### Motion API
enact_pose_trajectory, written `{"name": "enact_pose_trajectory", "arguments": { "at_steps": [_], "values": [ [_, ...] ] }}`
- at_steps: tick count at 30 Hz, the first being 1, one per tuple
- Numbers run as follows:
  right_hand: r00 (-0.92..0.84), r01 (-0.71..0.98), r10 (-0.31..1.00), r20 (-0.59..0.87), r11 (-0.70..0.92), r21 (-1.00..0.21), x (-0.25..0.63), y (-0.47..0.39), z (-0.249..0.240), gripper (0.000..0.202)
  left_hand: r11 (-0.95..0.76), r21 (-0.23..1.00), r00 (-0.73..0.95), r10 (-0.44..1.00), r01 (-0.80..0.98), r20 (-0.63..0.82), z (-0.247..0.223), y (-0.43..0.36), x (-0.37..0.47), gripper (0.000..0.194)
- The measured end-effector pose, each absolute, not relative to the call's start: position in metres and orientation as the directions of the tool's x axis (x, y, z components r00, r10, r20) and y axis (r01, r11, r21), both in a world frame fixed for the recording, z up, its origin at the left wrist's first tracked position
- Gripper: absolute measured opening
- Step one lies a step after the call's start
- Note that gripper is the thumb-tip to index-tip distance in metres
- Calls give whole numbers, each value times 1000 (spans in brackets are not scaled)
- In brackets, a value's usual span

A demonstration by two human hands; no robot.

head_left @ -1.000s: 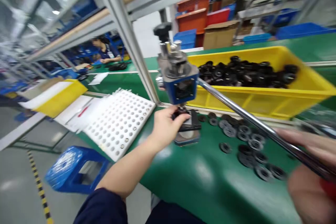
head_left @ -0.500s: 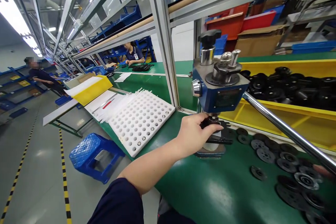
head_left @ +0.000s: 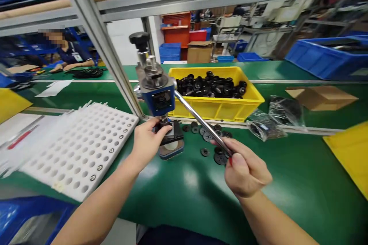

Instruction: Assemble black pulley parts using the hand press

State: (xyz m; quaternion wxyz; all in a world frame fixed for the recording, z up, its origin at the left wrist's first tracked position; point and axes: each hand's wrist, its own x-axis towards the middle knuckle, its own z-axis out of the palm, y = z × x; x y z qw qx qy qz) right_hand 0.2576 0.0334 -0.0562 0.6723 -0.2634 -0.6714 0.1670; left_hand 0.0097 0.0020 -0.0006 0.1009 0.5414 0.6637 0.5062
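A blue hand press (head_left: 159,101) stands on the green bench, its black knob on top. My left hand (head_left: 148,139) pinches a small black part (head_left: 164,121) under the ram, over the press's black plate. My right hand (head_left: 247,168) is wrapped round the end of the long metal lever (head_left: 198,118), which slopes down to the right from the press head. Behind the lever, several black discs (head_left: 205,152) lie on the bench. The lower end of the ram is partly hidden by my left fingers.
A yellow bin (head_left: 218,109) of black parts stands behind the discs. At the left lies a white tray (head_left: 83,141) with rows of holes. Plastic bags (head_left: 267,124) and cardboard (head_left: 323,97) are at the right. A person (head_left: 71,53) sits across the bench.
The view has swung to the right. My right hand, barely visible at the edge before, now shows on the lever. My left hand stays at the part under the press.
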Motion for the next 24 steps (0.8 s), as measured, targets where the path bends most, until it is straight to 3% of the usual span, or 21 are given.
{"name": "enact_pose_trajectory", "arguments": {
  "at_steps": [3, 11, 18, 24],
  "values": [
    [54, 149, 532, 845, 833, -533, 260, 31, -44, 40, -84, 788, -409, 818, 610, 404, -1, 2, 12, 21],
    [-48, 140, 614, 788, 785, -603, 268, 26, -38, 43, -45, 744, -458, 763, 667, 456, -5, 3, 18, 22],
    [169, 238, 442, 881, 849, -472, 250, 40, -57, 35, -46, 743, -461, 758, 668, 461, -9, 2, 17, 23],
    [-25, 204, 540, 841, 827, -524, 267, 29, -40, 38, -112, 715, -409, 754, 690, 514, -15, 5, 15, 27]
  ]
}}
